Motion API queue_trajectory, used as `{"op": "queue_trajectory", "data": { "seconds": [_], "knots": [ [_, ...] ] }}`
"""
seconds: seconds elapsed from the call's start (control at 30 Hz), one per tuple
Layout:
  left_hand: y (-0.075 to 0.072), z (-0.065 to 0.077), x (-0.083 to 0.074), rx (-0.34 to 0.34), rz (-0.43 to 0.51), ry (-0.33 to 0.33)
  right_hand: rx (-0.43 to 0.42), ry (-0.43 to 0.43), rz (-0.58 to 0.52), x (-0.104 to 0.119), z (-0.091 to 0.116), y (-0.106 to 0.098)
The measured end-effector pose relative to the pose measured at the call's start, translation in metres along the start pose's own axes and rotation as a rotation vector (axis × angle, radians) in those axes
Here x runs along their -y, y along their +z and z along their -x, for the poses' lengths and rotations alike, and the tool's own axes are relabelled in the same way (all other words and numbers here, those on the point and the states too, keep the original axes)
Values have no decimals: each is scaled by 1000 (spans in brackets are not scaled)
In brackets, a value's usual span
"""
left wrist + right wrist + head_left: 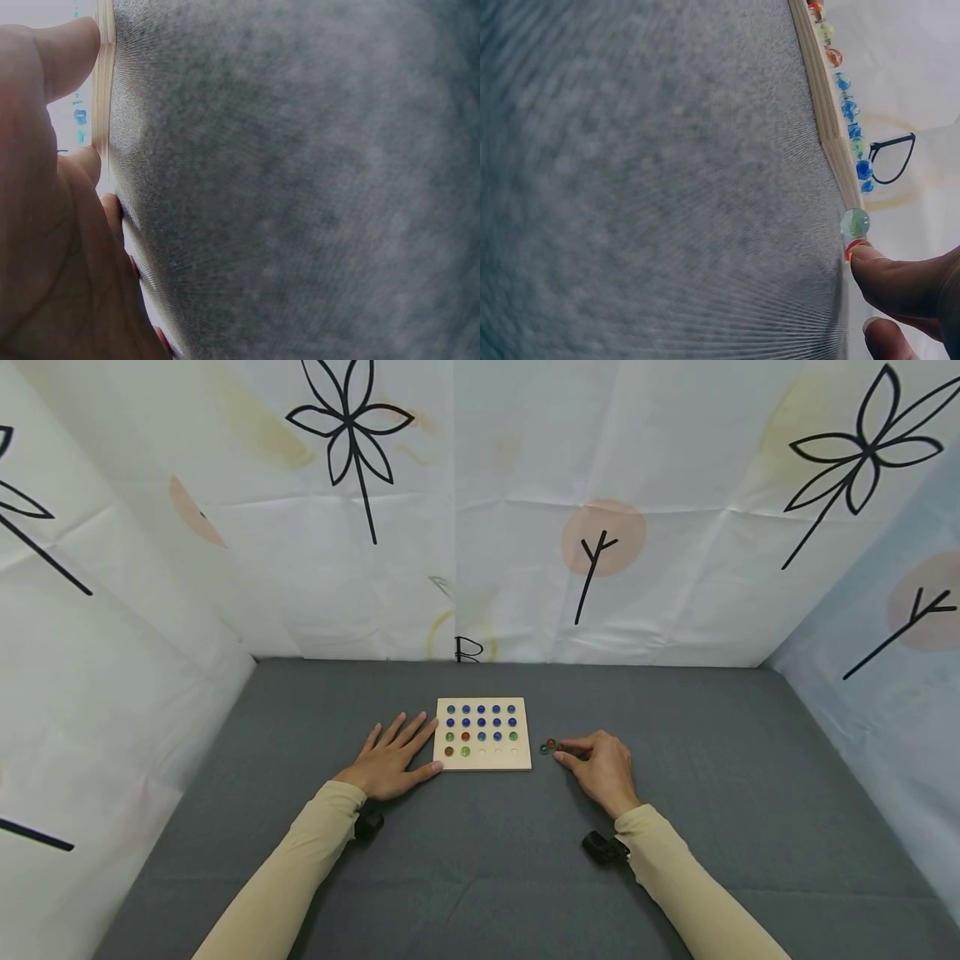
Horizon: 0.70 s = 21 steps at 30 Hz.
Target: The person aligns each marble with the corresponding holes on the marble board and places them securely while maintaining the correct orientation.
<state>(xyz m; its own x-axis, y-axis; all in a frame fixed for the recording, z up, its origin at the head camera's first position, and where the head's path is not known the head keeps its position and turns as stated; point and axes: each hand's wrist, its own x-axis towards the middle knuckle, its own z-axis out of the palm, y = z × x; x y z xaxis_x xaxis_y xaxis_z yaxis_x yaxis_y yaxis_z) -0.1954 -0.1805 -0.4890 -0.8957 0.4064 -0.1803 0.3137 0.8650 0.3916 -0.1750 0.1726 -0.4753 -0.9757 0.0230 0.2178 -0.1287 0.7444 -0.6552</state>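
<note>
A pale wooden board (483, 762) lies on the grey table, with several glass marbles in rows: blue at the back, green, red and blue nearer the front. Three hollows at its front right hold nothing. My left hand (386, 768) is flat with fingers spread, thumb and fingertips at the board's left edge. Right of the board, thumb and forefinger of my right hand (603, 772) are at a red marble (551, 743); I cannot tell whether they pinch it. A greenish clear marble (855, 223) is beside it. My thumb partly covers the red marble in the right wrist view.
A grey cloth (712, 760) covers the table. White fabric (510, 585) printed with leaves and twigs hangs behind it and along both sides. Each wrist wears a black camera, the right one (603, 847) just below the sleeve's cuff.
</note>
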Motion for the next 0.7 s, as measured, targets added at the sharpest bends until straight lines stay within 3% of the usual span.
{"op": "queue_trajectory", "data": {
  "seconds": [0.7],
  "knots": [
    [2, -2, 3, -7, -6, 4, 20, -104, -7, 32, 5, 5]
  ]
}}
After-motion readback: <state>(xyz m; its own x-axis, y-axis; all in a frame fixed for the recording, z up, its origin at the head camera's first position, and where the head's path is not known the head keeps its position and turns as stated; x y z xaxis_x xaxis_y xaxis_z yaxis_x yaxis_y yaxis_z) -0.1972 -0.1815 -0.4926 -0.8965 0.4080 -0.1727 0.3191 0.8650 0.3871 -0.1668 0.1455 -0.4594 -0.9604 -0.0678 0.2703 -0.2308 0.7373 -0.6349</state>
